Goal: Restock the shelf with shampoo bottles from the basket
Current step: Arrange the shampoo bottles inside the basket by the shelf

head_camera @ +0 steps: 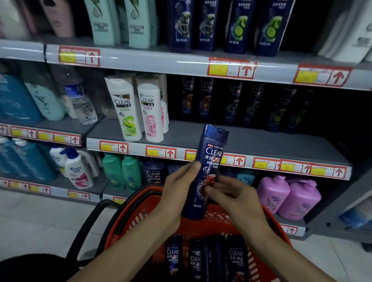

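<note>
Both hands grip upright shampoo bottle (205, 171) above basket (129, 223).

— What's low on the right?
— Two purple jugs (288, 197), side by side.
— And to the left?
— A clear water bottle (80, 100), upright; lower down, a white pump bottle (77, 169). Red-and-yellow price tags (79, 56) with arrows. Pale floor tiles (36, 226).

L grip (178, 189), R grip (231, 195) bare, blk garment (27, 273)
</note>
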Tool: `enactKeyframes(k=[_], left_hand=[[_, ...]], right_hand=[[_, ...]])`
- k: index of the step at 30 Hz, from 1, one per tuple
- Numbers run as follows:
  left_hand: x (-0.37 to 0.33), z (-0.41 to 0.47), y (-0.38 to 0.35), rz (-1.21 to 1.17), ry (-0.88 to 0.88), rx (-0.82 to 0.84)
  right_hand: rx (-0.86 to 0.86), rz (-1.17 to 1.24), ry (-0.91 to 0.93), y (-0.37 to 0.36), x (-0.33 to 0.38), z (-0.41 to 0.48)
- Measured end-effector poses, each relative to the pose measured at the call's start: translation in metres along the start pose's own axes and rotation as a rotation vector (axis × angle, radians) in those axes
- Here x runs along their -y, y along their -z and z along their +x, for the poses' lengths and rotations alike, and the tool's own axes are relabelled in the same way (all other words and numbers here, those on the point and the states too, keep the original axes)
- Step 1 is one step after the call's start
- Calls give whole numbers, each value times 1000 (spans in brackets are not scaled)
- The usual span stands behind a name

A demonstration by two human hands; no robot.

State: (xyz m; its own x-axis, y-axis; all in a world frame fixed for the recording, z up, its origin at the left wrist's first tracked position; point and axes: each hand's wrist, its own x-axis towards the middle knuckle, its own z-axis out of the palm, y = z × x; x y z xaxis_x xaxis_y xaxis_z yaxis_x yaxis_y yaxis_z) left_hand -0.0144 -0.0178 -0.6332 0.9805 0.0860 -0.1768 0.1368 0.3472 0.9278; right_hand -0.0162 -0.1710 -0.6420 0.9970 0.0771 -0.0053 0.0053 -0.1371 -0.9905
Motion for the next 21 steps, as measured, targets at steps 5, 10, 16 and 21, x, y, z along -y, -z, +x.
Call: enactKeyframes(k=[5, 10, 16, 21], left_hand=[[-8, 13, -10, 9, -101, -64], [-23, 43, -17, 1, -146, -98], [-39, 86, -19, 17, -167, -103], [-47, 115, -12, 74, -220, -113]], right_hand=[[-43, -129, 63, -11, 10, 18], [-58, -251, 99, -13, 31, 47], [-77, -305, 69, -31, 45, 90], [-67, -250, 22, -34, 49, 129]])
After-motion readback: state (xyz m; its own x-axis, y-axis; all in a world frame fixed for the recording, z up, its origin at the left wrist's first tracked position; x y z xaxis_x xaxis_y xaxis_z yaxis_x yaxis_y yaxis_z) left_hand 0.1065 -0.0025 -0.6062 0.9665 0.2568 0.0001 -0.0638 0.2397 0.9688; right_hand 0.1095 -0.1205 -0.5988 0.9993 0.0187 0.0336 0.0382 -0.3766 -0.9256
